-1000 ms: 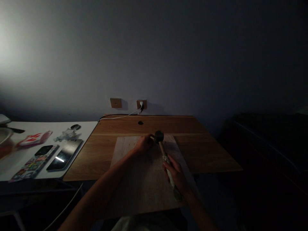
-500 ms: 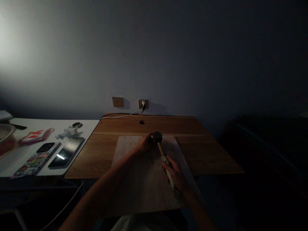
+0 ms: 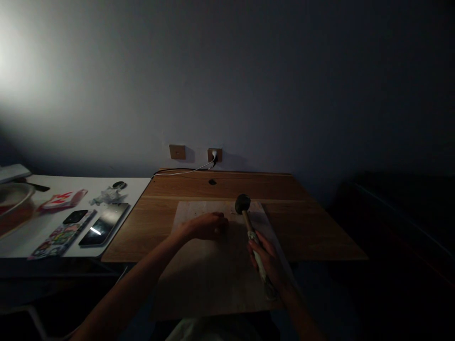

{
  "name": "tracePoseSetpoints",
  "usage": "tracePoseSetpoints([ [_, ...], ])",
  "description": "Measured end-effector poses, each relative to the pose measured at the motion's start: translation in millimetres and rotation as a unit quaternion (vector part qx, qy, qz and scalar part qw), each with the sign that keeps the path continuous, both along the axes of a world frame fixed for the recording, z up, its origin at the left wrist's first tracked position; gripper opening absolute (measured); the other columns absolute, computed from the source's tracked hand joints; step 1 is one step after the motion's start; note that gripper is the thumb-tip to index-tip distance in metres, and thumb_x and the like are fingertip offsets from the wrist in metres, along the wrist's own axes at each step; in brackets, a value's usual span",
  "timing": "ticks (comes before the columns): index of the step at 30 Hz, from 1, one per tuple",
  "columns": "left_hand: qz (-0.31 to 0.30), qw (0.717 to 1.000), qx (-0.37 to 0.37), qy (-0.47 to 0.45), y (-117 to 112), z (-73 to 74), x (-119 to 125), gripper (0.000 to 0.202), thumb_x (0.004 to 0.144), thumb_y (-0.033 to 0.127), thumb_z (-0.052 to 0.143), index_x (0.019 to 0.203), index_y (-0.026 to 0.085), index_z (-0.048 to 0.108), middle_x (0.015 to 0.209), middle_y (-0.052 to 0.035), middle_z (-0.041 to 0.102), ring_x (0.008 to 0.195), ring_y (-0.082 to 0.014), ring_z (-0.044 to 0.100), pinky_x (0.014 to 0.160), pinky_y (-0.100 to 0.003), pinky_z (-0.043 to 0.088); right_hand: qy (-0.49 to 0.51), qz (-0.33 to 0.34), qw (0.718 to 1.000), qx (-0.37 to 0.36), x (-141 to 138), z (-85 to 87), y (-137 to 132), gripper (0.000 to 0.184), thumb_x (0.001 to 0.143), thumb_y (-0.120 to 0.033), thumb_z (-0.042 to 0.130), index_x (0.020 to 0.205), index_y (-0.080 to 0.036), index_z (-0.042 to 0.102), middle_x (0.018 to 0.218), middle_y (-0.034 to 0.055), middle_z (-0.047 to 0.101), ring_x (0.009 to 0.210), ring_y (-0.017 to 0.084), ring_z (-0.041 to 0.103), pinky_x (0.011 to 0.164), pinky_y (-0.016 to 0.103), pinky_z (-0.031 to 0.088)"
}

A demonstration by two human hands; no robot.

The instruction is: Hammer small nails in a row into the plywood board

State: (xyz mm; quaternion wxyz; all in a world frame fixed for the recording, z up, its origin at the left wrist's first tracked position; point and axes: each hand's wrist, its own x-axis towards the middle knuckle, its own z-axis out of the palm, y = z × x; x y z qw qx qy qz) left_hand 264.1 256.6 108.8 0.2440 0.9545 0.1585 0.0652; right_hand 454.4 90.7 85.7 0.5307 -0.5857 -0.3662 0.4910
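Observation:
A pale wooden board (image 3: 199, 279) lies over the near edge of a brown wooden desk (image 3: 305, 227). My right hand (image 3: 267, 259) is wrapped round the handle of a hammer (image 3: 249, 226), whose dark head sits over the board's far edge. My left hand (image 3: 206, 226) rests on the board left of the hammer head, fingers curled; what they hold, if anything, is too dim to see. A tiny pale speck, perhaps a nail (image 3: 232, 212), shows on the board near the hammer head.
A white table (image 3: 21, 237) at the left carries two phones (image 3: 104, 224), a patterned phone case (image 3: 53, 237), a red packet (image 3: 60, 199) and a bowl (image 3: 12, 196). A white charger cable (image 3: 188, 170) runs from a wall socket (image 3: 214, 154). The right side is dark.
My left hand has drawn back from beside the hammer head toward me and to the left. The hammer has stayed near the board's far edge. The view has shifted slightly.

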Motion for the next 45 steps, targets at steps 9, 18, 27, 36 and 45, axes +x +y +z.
tracePoseSetpoints([
  [9, 0.002, 0.998, -0.008, 0.057, -6, -1.2, 13, 0.017, 0.071, 0.013, 0.070, 0.086, 0.019, 0.065, 0.087, -0.0025, 0.067, 0.074, -0.0171, 0.062, 0.067, -0.025, 0.045, 0.004, 0.004, 1.000, 0.012, 3, 4.3, -3, 0.037, 0.078, -0.055, 0.069, 0.088, -0.022, 0.056, 0.065, -0.0064, 0.053, 0.039, 0.005, 0.042, 0.036, 0.019, 0.029],
  [18, 0.020, 0.998, -0.067, -0.002, 1, 3.0, 8, 0.022, 0.070, 0.003, 0.061, 0.086, 0.017, 0.067, 0.083, -0.0012, 0.069, 0.073, -0.0140, 0.061, 0.069, -0.022, 0.045, 0.006, 0.001, 1.000, -0.007, 2, 9.3, -4, 0.040, 0.074, -0.056, 0.069, 0.090, -0.022, 0.055, 0.066, -0.0063, 0.054, 0.039, 0.005, 0.042, 0.035, 0.019, 0.030],
  [27, 0.062, 0.993, -0.097, -0.011, 10, -5.5, 3, 0.027, 0.067, 0.002, 0.058, 0.086, 0.015, 0.072, 0.081, -0.0014, 0.070, 0.071, -0.0127, 0.062, 0.065, -0.021, 0.044, -0.008, 0.003, 1.000, -0.011, 5, 10.6, -6, 0.039, 0.077, -0.056, 0.067, 0.088, -0.021, 0.055, 0.067, -0.0069, 0.053, 0.039, 0.005, 0.043, 0.036, 0.019, 0.033],
  [36, 0.211, 0.960, -0.085, -0.165, 29, -25.8, 17, 0.022, 0.069, 0.004, 0.056, 0.082, 0.015, 0.070, 0.080, -0.0018, 0.072, 0.073, -0.0126, 0.064, 0.070, -0.022, 0.047, 0.001, 0.001, 1.000, -0.013, 6, 4.6, -4, 0.040, 0.077, -0.056, 0.067, 0.092, -0.021, 0.055, 0.068, -0.0072, 0.053, 0.041, 0.005, 0.044, 0.036, 0.017, 0.033],
  [45, 0.297, 0.940, -0.063, -0.157, 24, -38.9, 27, 0.024, 0.078, 0.009, 0.055, 0.090, 0.018, 0.074, 0.085, -0.0031, 0.076, 0.078, -0.0157, 0.068, 0.072, -0.024, 0.049, -0.013, 0.007, 1.000, -0.022, 4, 1.2, -4, 0.038, 0.077, -0.054, 0.065, 0.092, -0.022, 0.052, 0.068, -0.0067, 0.054, 0.041, 0.005, 0.043, 0.036, 0.018, 0.033],
])
